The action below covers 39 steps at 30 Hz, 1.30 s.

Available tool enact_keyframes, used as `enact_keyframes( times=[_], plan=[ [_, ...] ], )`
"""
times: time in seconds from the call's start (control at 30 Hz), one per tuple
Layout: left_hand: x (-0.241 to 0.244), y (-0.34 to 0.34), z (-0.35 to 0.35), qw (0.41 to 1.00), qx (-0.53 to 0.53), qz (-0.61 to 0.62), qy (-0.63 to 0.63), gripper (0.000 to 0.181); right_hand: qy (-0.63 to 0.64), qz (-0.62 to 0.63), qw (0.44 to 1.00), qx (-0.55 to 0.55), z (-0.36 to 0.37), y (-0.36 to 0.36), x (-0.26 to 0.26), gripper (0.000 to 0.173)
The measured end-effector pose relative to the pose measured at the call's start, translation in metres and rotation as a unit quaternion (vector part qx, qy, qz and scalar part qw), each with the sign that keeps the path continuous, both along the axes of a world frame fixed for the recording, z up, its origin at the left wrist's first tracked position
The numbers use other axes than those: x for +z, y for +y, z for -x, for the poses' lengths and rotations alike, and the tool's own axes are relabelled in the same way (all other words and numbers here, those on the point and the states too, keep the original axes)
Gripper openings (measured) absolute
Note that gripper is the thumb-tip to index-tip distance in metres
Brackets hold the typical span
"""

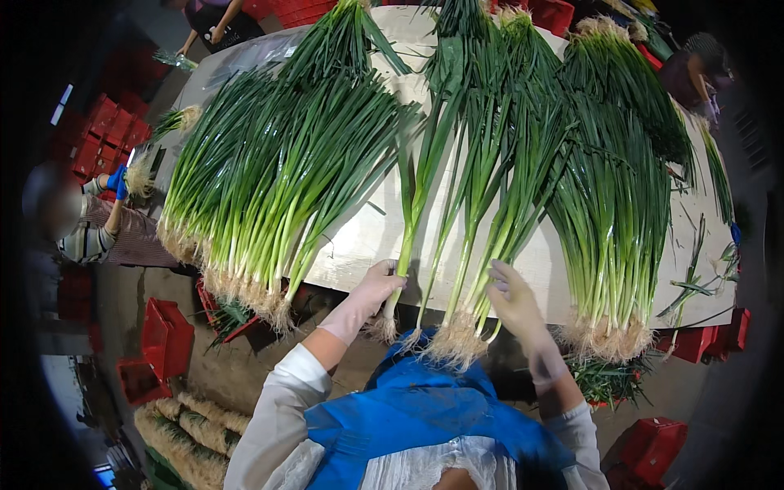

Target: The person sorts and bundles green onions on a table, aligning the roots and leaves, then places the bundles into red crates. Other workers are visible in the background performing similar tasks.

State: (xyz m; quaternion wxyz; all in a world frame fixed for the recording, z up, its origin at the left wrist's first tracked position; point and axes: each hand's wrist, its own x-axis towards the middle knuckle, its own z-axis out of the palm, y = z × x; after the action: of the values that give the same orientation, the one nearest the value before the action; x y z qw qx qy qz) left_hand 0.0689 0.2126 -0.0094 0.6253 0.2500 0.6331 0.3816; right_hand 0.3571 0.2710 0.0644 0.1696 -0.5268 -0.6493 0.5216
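My left hand [370,300], in a thin pale glove, is closed around the lower stalk of a thick green onion [407,245]. Its roots hang past the table's near edge. Close to its right, one thin stalk lies apart from a loose bunch of green onions [468,257], whose tangled roots also overhang the edge, above my blue apron [429,392]. My right hand [517,300], gloved too and slightly blurred, is at the right side of that bunch. Its fingers are spread and bent, with nothing visible between them.
Big piles of green onions lie left [275,177] and right [612,245] on the pale table [349,257]. Red crates [165,337] stand on the floor. At the left, a person in blue gloves [117,180] holds rooted stalks; other people stand at the far corners.
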Motion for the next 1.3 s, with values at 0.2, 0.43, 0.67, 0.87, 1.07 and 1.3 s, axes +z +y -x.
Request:
enact_keyframes(
  times=[0.2,0.43,0.67,0.87,1.07,1.3],
  plan=[
    [0.029,-0.039,-0.007,0.974,0.082,0.03,-0.209,0.036,0.126,0.307,0.942,-0.057,0.107,0.026,-0.016,0.066],
    [0.04,-0.063,-0.036,0.97,0.125,0.01,-0.207,0.041,0.232,0.309,0.912,-0.138,0.159,0.015,-0.06,0.023],
    [0.037,-0.06,-0.036,0.949,0.125,0.014,-0.289,0.033,0.275,0.289,0.886,-0.234,0.142,0.003,-0.074,0.013],
    [0.013,-0.041,-0.04,0.941,0.156,0.019,-0.3,0.044,0.361,0.267,0.854,-0.262,0.127,-0.01,-0.037,0.013],
    [0.033,0.002,-0.041,0.964,0.087,0.001,-0.25,0.036,0.397,0.252,0.868,-0.162,0.103,-0.037,-0.037,0.018],
    [0.017,0.036,-0.037,0.966,0.094,0.041,-0.238,0.028,0.334,0.396,0.854,-0.046,0.051,-0.076,-0.011,0.019]
  ],
)
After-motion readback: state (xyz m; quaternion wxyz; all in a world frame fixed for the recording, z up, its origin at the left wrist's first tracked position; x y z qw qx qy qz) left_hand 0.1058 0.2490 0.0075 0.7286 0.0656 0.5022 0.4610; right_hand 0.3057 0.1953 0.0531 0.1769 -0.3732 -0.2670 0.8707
